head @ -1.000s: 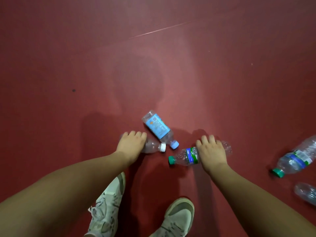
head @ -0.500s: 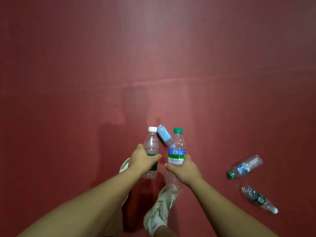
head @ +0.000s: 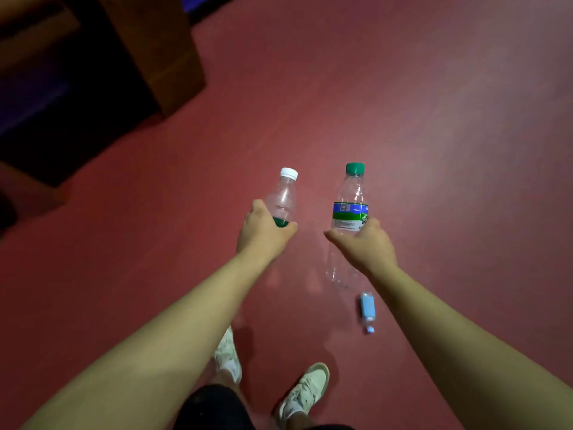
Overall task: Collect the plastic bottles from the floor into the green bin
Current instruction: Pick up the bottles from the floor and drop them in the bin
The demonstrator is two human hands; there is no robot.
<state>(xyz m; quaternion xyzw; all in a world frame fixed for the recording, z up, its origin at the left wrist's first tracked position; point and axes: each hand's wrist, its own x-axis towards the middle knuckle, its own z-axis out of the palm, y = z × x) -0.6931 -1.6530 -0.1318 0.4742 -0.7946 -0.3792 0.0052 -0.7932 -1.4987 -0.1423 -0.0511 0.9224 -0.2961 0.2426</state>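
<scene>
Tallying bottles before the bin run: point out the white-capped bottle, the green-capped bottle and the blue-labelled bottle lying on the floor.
white-capped bottle (head: 283,197), head view, on its clear body below the neck.
green-capped bottle (head: 349,212), head view, on its blue and green label.
blue-labelled bottle (head: 367,307), head view, on its blue label.

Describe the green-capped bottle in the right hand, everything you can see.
The clear plastic bottle with a green screw cap looks empty and see-through, with a faintly ribbed body. A blue, green and white label band wraps its middle. It is capped and held roughly upright in the air above the red floor, cap pointing away from the camera. The right hand grips it at the lower edge of the label, and the base shows below the hand. Nothing else touches it.
</scene>
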